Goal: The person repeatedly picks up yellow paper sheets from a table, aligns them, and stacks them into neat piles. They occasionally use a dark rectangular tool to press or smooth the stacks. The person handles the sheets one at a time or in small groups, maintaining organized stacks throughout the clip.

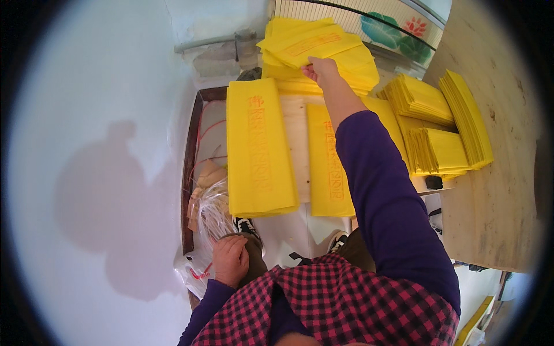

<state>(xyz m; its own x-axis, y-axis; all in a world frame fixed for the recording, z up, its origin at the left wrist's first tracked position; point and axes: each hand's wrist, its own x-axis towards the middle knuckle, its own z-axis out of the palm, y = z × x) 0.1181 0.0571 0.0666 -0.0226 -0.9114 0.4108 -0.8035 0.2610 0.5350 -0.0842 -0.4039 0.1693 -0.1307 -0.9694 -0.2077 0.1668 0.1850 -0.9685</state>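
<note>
At the far end of the board, my right hand [321, 70] pinches the near edge of a yellow sheet with orange print [314, 43]. That sheet lies fanned out on top of a thick yellow pile [360, 63]. Below my outstretched right arm lies a long folded yellow stack [325, 167] with orange characters, partly covered by the sleeve. To its left is another long printed yellow stack [259, 150]. My left hand [231, 260] rests on my left knee, holding nothing, its fingers lying flat.
Folded yellow bundles [424, 101] and an upright yellow stack [466, 121] sit at the right beside a wooden panel [496, 219]. A white wall [104, 69] runs along the left. Clear plastic strips [216, 210] and a plastic bag [193, 268] lie near my left leg.
</note>
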